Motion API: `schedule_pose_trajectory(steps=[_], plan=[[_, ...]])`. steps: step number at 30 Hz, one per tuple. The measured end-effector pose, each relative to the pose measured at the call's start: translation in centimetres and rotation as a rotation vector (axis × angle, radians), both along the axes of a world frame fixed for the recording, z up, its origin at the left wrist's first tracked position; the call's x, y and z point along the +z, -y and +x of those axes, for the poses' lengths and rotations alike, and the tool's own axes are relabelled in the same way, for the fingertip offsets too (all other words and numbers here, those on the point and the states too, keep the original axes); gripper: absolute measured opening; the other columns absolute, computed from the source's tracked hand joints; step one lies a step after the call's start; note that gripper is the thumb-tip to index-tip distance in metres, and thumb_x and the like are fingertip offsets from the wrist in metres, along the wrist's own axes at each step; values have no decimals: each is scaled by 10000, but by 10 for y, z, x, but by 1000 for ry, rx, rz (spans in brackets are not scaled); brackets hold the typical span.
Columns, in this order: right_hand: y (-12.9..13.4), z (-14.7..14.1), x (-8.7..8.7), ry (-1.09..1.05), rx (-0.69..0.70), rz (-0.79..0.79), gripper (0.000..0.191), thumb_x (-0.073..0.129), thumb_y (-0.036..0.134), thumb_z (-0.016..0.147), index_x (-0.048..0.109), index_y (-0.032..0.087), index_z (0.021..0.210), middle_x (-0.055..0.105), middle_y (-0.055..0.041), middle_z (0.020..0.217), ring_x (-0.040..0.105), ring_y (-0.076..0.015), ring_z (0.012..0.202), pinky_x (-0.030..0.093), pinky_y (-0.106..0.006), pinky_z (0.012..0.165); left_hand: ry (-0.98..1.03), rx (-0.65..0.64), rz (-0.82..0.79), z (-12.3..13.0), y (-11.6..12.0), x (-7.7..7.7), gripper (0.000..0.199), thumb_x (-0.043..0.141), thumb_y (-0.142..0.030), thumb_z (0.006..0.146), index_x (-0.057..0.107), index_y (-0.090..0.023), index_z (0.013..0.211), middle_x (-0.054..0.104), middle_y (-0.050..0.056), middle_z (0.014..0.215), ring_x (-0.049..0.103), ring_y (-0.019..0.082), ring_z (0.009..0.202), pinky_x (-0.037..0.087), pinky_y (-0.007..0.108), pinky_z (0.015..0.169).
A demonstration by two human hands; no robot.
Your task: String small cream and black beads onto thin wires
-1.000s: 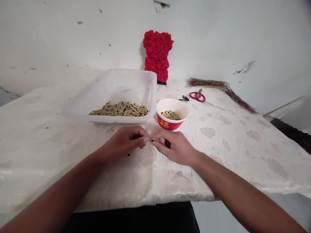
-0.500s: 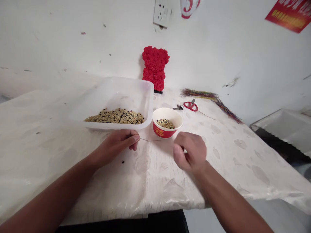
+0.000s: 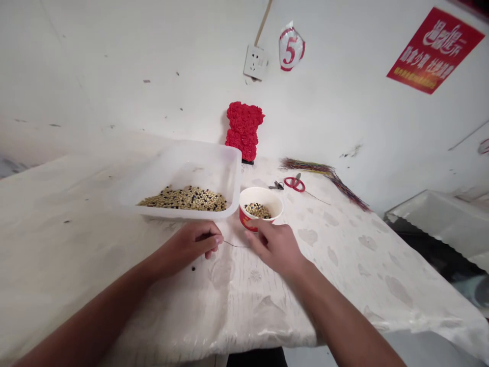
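A thin dark wire (image 3: 235, 245) runs between my two hands above the tablecloth. My left hand (image 3: 198, 242) pinches its left end, in front of a translucent bin (image 3: 191, 214) holding many pale and dark beads (image 3: 187, 199). At the wire's right end is my right hand (image 3: 275, 243), thumb and index finger brought near each other at the tip; whether they grip the wire or a bead is too small to tell. That hand is just before a red and white paper bowl (image 3: 280, 204), overlapping its front. More beads (image 3: 257, 210) lie inside the bowl.
Red-handled scissors (image 3: 294, 184) and a small dark metal item (image 3: 277, 185) lie behind the bowl. Bundles of coloured wires (image 3: 328, 173) are near the wall. A red rose figure (image 3: 244, 131) stands at the back. One dark bead (image 3: 193, 268) lies near my left hand.
My right hand has moved left to the wire's free end, and its fingers have extended from a curl. My left hand keeps its pinch. The camera view has tilted up.
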State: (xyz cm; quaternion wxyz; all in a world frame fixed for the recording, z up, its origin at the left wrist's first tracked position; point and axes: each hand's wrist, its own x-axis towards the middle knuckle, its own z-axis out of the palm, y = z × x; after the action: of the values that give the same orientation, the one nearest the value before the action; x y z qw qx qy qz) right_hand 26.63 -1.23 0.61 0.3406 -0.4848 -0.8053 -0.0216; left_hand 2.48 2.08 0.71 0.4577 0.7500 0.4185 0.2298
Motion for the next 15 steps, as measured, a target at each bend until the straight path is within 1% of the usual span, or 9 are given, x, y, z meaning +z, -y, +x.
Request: schedule_pose_trajectory(steps=[2, 6, 11, 13, 15], plan=[[4, -3, -2, 19, 81, -18, 258, 504, 333, 979, 681, 164, 900, 609, 26, 571, 504, -98, 487, 341, -231, 522, 7, 3, -11, -1, 0, -1, 282, 529, -408, 927, 589, -183, 768, 606, -16, 670, 537, 138, 644, 378, 270, 616], [8, -5, -2, 3, 145, -50, 266, 509, 339, 984, 645, 170, 831, 595, 36, 586, 484, -83, 501, 330, -220, 524, 6, 2, 9, -3, -1, -4, 284, 529, -415, 932, 596, -186, 776, 604, -21, 663, 534, 133, 639, 372, 267, 614], [6, -8, -6, -10, 240, -159, 305, 505, 328, 997, 575, 174, 743, 562, 37, 620, 452, -75, 534, 313, -218, 537, 37, 4, 36, -3, -2, -4, 300, 514, -433, 942, 592, -186, 790, 598, -23, 667, 530, 126, 633, 375, 253, 607], [6, -8, -9, -26, 253, -173, 330, 503, 326, 1001, 550, 171, 714, 543, 37, 616, 433, -73, 535, 306, -220, 539, -5, 14, 69, -4, -1, -4, 298, 503, -433, 946, 595, -190, 800, 591, -25, 659, 515, 126, 624, 368, 249, 598], [6, -9, -10, -75, 249, -175, 328, 511, 321, 998, 548, 171, 709, 536, 39, 609, 427, -72, 531, 308, -219, 537, -100, 32, 118, -6, 2, -3, 284, 494, -431, 945, 612, -199, 833, 600, -20, 683, 505, 132, 627, 365, 247, 588]])
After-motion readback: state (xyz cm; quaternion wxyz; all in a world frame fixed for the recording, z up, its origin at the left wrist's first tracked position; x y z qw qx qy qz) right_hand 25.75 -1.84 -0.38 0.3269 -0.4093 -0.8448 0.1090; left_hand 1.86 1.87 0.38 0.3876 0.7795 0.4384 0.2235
